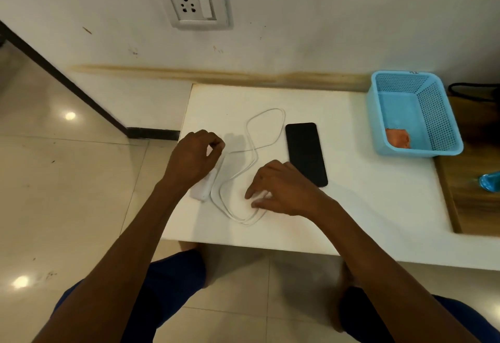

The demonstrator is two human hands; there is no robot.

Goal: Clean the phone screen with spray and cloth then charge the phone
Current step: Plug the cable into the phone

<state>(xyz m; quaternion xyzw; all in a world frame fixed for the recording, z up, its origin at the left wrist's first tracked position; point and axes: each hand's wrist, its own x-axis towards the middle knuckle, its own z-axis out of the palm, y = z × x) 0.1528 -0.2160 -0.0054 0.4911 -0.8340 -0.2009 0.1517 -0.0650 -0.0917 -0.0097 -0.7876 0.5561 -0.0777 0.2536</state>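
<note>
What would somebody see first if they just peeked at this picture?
Probably the two hands reaching over the white table, working at a looping white cable. A black phone lies beside them, and a bright blue basket sits at the table's right end.

A white wall socket (192,1) above; a blue perforated basket (433,115) on the table's (365,180) right edge

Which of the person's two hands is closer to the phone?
The right hand, resting on the white cable beside the black phone's lower end; the left hand is further off by the white charger.
</note>
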